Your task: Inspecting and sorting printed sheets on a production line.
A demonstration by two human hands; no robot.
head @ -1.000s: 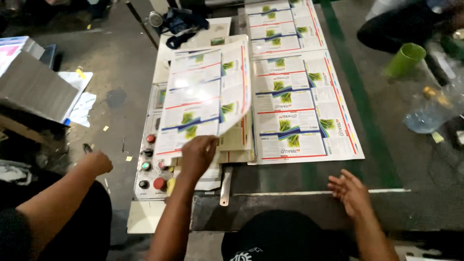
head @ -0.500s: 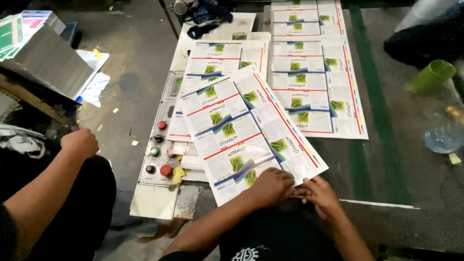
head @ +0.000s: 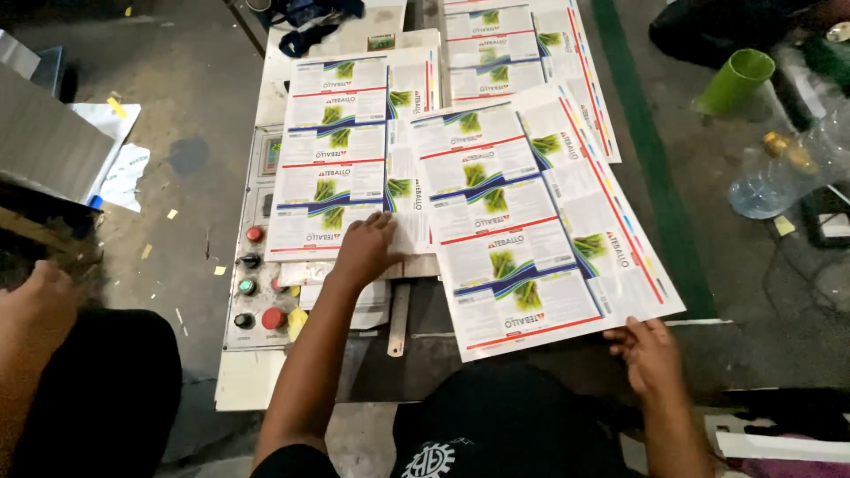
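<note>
**Squaring a printed sheet**

Our left hand (head: 367, 248) lies flat, fingers spread, on the stack of glossy white label sheets (head: 332, 159) at eleven o'clock. Our right hand (head: 651, 354), at four o'clock, pinches the near corner of a thin, slightly skewed printed paper sheet (head: 522, 221). We judge it best kept flat and slid, never creased.
</note>
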